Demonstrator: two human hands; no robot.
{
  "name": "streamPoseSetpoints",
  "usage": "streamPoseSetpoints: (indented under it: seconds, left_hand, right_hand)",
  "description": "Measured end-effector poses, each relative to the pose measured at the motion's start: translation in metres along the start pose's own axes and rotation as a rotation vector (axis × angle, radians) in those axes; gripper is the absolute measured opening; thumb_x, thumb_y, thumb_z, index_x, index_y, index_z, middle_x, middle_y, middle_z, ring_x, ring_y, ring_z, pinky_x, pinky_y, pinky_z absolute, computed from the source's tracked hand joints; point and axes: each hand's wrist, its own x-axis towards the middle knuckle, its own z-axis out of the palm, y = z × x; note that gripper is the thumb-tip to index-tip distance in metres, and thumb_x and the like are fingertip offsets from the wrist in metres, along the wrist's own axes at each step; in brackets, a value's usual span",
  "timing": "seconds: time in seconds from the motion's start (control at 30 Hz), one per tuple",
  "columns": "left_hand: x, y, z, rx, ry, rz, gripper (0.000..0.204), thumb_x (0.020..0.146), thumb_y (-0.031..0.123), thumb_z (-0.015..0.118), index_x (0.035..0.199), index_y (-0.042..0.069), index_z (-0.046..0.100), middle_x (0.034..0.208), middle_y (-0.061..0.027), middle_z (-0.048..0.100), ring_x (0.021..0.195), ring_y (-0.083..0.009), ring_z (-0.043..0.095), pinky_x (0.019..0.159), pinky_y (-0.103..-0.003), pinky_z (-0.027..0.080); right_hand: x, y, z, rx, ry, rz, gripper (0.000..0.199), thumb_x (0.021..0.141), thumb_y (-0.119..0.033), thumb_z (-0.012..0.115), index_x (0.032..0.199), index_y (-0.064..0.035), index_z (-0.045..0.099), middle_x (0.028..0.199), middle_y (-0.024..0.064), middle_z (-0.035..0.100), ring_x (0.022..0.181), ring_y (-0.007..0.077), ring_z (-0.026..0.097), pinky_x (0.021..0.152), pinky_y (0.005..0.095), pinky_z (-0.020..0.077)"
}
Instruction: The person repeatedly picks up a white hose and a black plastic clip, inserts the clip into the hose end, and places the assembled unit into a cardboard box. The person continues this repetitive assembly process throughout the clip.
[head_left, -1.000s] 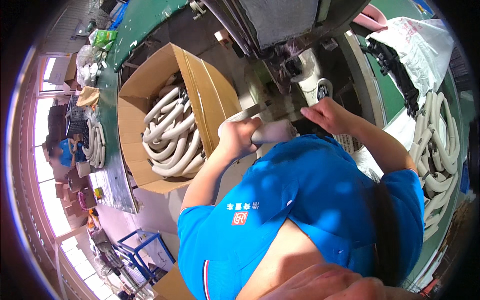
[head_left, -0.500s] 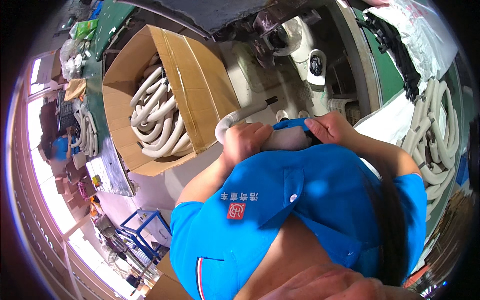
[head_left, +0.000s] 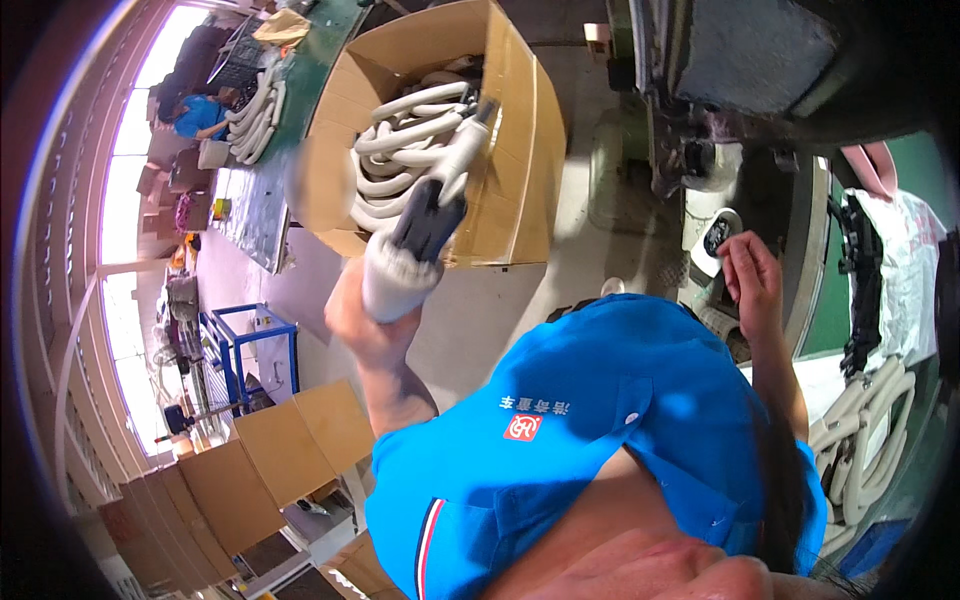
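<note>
My left hand [head_left: 365, 335] is closed around a curved, beige foam-covered tube [head_left: 400, 285] with black end pieces. It holds the tube at the near side of a large cardboard box [head_left: 525, 150]. Inside the box lie several similar foam-covered tubes [head_left: 410, 135], and the held one partly covers them. My right hand [head_left: 755, 275] hangs free at the right with its fingers loosely bent and nothing visible in it. It appears close to a white pedal-like piece with a black top [head_left: 708, 250], though whether they touch I cannot tell.
A dark machine [head_left: 750, 80] stands at the far right. On the green table at the right lie more foam tubes [head_left: 860, 440], a white plastic bag [head_left: 905, 270] and black parts [head_left: 860, 280]. A blue frame [head_left: 255, 350] stands at left; another person [head_left: 200, 115] is beyond.
My hands have parted from in front of my body. The left has carried the foam-covered tube to the box, while the right has let go and moved right. My view has turned.
</note>
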Motion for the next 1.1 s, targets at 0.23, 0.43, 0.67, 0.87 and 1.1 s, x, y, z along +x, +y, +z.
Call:
streamPoseSetpoints:
  seconds: [0.23, 0.43, 0.67, 0.87, 1.1]
  left_hand:
    - [0.016, -0.046, -0.011, 0.479, 0.201, 0.261, 0.023, 0.076, 0.017, 0.071, 0.090, 0.003, 0.059, 0.064, -0.0110, 0.052, 0.052, -0.0295, 0.053, 0.046, -0.037, 0.041]
    - [0.005, -0.180, 0.084, 0.931, -0.447, -0.202, 0.041, 0.072, 0.018, 0.071, 0.108, 0.007, 0.054, 0.106, -0.0128, 0.056, 0.098, -0.0329, 0.055, 0.080, -0.043, 0.048]
    - [-0.032, -0.074, 0.226, -0.119, -1.194, 0.272, 0.044, 0.080, 0.027, 0.065, 0.118, 0.009, 0.054, 0.112, -0.0149, 0.058, 0.108, -0.0300, 0.056, 0.090, -0.040, 0.047]
    - [-0.037, -0.025, 0.275, -0.160, -1.361, 0.315, 0.047, 0.077, 0.018, 0.070, 0.120, 0.009, 0.054, 0.105, -0.0146, 0.063, 0.099, -0.0301, 0.061, 0.085, -0.040, 0.049]
    - [-0.008, 0.022, 0.313, -0.088, -1.315, 0.686, 0.044, 0.078, 0.022, 0.065, 0.119, 0.008, 0.054, 0.104, -0.0166, 0.061, 0.099, -0.0334, 0.058, 0.084, -0.044, 0.048]
  right_hand:
    - [0.001, 0.006, 0.022, 0.017, -0.035, 0.016, 0.025, 0.099, -0.023, 0.046, 0.088, -0.0045, 0.058, 0.062, -0.0040, 0.044, 0.052, 0.0015, 0.034, 0.046, 0.0183, 0.0253]
    - [-0.005, 0.023, 0.011, -0.059, 0.011, -0.040, 0.019, 0.097, -0.018, 0.049, 0.090, -0.0032, 0.058, 0.062, -0.0042, 0.044, 0.055, 0.0029, 0.036, 0.049, 0.0202, 0.0268]
    - [-0.065, 0.057, -0.043, -0.715, 0.311, 0.144, 0.018, 0.089, -0.020, 0.055, 0.090, -0.0019, 0.057, 0.078, 0.0162, 0.058, 0.071, 0.0281, 0.057, 0.065, 0.0402, 0.0455]
    - [-0.224, 0.068, -0.170, -1.351, 1.055, 0.358, 0.025, 0.079, -0.022, 0.062, 0.092, -0.0008, 0.061, 0.098, 0.0192, 0.059, 0.095, 0.0373, 0.054, 0.086, 0.0466, 0.0437]
    - [-0.385, 0.058, -0.260, -1.489, 1.411, 0.798, 0.022, 0.080, -0.015, 0.062, 0.100, -0.0079, 0.059, 0.103, 0.0116, 0.059, 0.100, 0.0328, 0.054, 0.083, 0.0446, 0.0464]
